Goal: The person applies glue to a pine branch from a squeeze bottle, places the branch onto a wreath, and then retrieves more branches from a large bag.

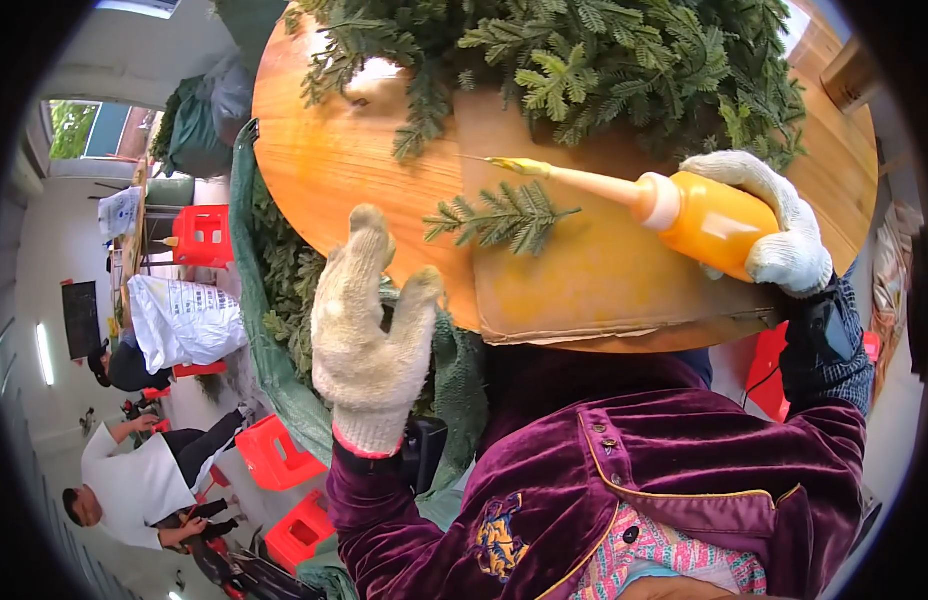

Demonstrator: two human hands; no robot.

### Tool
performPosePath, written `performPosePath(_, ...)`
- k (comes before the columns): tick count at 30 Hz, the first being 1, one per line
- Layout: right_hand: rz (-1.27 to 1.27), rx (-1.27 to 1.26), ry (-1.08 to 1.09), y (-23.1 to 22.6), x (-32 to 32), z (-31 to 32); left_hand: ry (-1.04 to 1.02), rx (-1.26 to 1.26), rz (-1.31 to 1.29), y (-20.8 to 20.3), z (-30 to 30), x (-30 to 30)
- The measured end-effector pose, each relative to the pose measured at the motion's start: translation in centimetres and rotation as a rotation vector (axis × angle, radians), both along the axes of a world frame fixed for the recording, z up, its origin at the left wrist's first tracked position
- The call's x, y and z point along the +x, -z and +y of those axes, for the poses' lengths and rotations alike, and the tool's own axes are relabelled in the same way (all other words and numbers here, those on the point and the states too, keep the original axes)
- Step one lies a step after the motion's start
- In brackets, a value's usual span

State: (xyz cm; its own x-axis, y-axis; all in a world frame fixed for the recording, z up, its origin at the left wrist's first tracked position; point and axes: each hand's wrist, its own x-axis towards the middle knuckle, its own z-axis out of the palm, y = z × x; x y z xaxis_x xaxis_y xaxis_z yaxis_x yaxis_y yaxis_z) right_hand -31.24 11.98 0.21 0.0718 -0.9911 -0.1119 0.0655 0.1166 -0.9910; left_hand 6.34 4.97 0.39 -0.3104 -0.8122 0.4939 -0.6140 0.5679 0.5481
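Observation:
My right hand (789,225), in a pale knit glove, is wrapped round a yellow squeeze bottle (719,225). Its long tapered nozzle points left over the table, the tip coated in yellow-green residue. Below the nozzle lies a small green fir-like sprig (509,217), flat across the edge of a brown cardboard sheet (604,295) and the wood. My left hand (374,330), in a worn, stained knit glove, is held up by the table's near left edge, fingers apart and holding nothing. It is apart from the sprig.
A heap of green branches (624,70) covers the far side of the round wooden table (324,150). Left of the table hangs a green mesh sack (269,370) full of branches. Farther left are red stools (279,452), a white sack (184,320) and a person in white (149,470).

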Motion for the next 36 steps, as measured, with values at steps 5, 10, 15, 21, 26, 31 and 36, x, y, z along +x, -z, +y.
performPosePath(5,0.004,-0.051,-0.035,0.2,-0.2,0.4,0.056,-0.141,-0.252,-0.7,-0.8,-2.4)
performPosePath(10,0.043,-0.086,-0.018,-0.3,-0.2,0.8,0.075,-0.119,-0.358,0.4,-1.6,-2.9)
performPosePath(15,0.18,-0.06,-0.054,-0.7,-0.2,0.6,0.113,-0.012,-0.255,2.2,-2.7,-2.4)
performPosePath(21,0.299,-0.182,-0.108,0.0,-0.6,0.1,0.168,-0.094,-0.273,2.4,-3.1,-2.8)
performPosePath(26,0.401,-0.1,-0.083,-0.7,-0.1,0.2,0.183,-0.034,-0.212,2.8,-3.2,-3.0)
performPosePath(31,0.488,-0.149,-0.147,-0.9,0.2,0.2,0.197,-0.009,-0.156,3.1,-3.5,-2.8)
performPosePath(36,0.598,-0.299,-0.188,-0.6,0.4,0.1,0.196,0.026,-0.131,3.4,-3.6,-2.8)
